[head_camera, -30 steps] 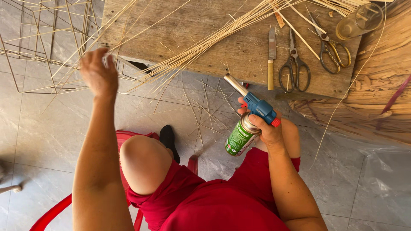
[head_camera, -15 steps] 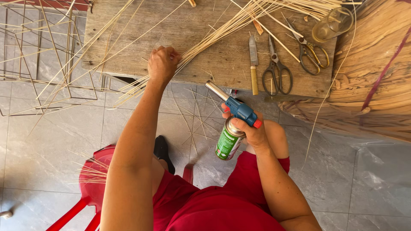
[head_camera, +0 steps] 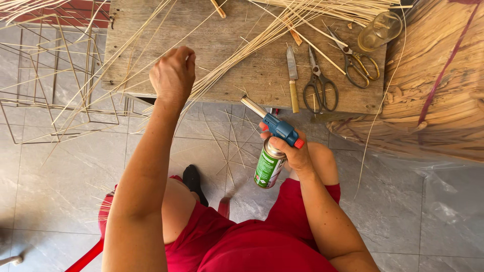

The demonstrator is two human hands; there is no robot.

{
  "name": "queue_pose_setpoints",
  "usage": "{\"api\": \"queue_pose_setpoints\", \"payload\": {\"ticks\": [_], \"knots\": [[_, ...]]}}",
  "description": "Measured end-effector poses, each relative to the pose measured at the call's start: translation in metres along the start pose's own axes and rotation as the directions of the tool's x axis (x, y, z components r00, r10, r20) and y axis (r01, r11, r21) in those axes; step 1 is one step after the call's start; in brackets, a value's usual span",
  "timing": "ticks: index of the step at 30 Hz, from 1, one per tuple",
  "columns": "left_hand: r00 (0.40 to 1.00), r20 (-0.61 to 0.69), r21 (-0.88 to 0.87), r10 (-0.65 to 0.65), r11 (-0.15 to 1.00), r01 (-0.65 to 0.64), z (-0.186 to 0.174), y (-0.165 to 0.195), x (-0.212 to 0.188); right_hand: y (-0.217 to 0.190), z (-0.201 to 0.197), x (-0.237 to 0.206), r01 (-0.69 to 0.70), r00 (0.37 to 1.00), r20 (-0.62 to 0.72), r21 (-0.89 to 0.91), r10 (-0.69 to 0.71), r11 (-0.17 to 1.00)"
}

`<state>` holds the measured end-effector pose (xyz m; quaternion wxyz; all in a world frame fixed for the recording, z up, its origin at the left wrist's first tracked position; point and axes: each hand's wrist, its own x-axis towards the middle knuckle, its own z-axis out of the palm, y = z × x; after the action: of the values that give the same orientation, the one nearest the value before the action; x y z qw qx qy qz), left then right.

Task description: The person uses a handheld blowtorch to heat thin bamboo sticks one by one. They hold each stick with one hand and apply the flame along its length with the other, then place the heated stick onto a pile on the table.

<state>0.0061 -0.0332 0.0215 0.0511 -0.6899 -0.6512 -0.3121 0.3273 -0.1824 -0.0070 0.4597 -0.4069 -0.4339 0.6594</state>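
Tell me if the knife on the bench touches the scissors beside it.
Apart. The head view shows bare wood between the knife and the nearer scissors along their length.

I see bright, even daylight across the whole frame. The weathered grey wooden bench (head_camera: 242,75) throws a soft shadow onto the pale glossy floor tiles (head_camera: 55,171), which carry a mild sheen. Focus is sharp throughout, with no motion blur; straight lines bow slightly towards the edges.

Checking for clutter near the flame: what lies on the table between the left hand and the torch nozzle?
Head view: only loose pale reed strips on the wooden table lie between the left hand and the torch.
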Motion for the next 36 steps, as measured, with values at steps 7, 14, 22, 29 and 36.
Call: {"api": "queue_pose_setpoints", "payload": {"ticks": [7,14,22,29,36], "knots": [[0.979,0.070,-0.260,-0.192,0.944,0.204,-0.032,0.000,-0.016,0.010,-0.004,0.002,0.013,1.000,-0.004,-0.001,-0.013,1.000],[0.917,0.215,-0.463,-0.337,0.791,0.399,-0.083,0.011,-0.076,0.010,-0.005,-0.003,0.063,0.998,-0.029,0.076,-0.061,0.995],[0.865,0.261,-0.487,-0.428,0.715,0.501,-0.151,0.033,-0.161,-0.014,0.007,-0.034,0.144,0.987,0.052,0.134,-0.152,0.980],[0.831,0.276,-0.496,-0.483,0.669,0.553,-0.191,0.063,-0.198,-0.039,0.039,-0.075,0.163,0.962,0.232,-0.068,-0.143,0.984],[0.841,0.262,-0.355,-0.473,0.763,0.540,-0.218,0.082,-0.202,-0.052,0.064,-0.091,0.182,0.941,0.303,-0.091,-0.147,0.979]]}}
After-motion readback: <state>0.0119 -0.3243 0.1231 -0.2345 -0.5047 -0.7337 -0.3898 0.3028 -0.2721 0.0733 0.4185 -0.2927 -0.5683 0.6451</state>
